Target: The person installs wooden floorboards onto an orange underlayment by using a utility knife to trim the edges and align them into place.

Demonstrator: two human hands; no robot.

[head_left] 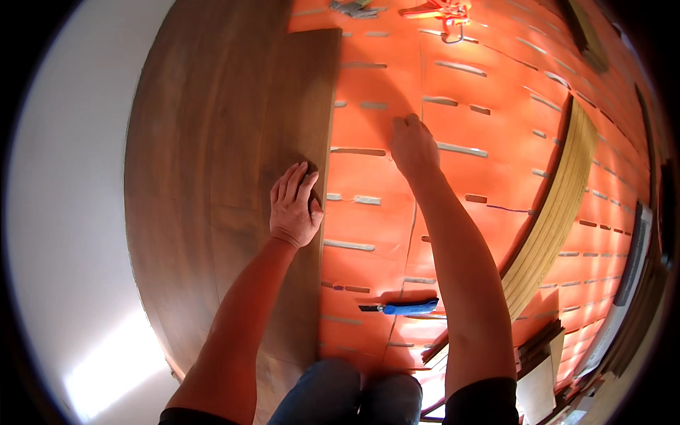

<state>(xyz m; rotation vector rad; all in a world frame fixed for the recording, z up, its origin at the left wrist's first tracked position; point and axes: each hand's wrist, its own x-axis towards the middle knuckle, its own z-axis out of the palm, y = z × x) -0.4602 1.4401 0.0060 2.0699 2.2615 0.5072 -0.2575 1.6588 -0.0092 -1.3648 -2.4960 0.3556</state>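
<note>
Walnut-brown plank lies under the flat, open left hand; right hand presses orange underlay beside it, fingers curled; one blue knife

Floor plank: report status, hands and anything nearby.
Left hand flat on brown plank edge. Right hand pressing orange underlay, empty. Blue utility knife lies near knees.

planks: dark brown woodgrain | underlay: orange, pale slots | knife: blue | wall: white
</note>
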